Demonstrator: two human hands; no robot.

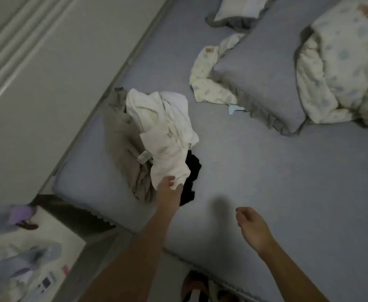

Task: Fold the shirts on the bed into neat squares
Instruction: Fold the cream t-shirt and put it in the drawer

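While my left hand (pixel 170 186) reaches out over the near left part of the bed (pixel 255 182), its fingers and thumb pinch the near hem of the white shirt (pixel 167 136). That shirt lies crumpled on top of a small heap close to the bed's left edge. A beige garment (pixel 122 144) is under it on the left, with a pale label showing, and a black garment (pixel 191 177) pokes out from beneath on the right, partly hidden by my wrist. None of the three is folded.

My right hand (pixel 251 225) hangs above the near middle of the sheet, well apart from the heap, its fingers loosely curled and gripping nothing. A soft shadow lies on the sheet between my two hands.

Farther off, to the right, a grey pillow (pixel 263 83) rests on the bed with a pale printed cloth (pixel 207 79) tucked part way under its left side. Just right of the pillow a printed quilt (pixel 342 68) is bunched up, touching it. Another pillow (pixel 237 9) shows at the far edge, cut off by the frame.

On the near left, beside the bed, a white counter (pixel 54 240) carries blurred things: something lilac (pixel 21 213) at its far end, a grey-blue cloth (pixel 24 264) nearer to me, and a small white remote (pixel 47 282) at the near edge. I cannot tell what else sits there. A pale wall (pixel 48 73) runs along the bed's left side.
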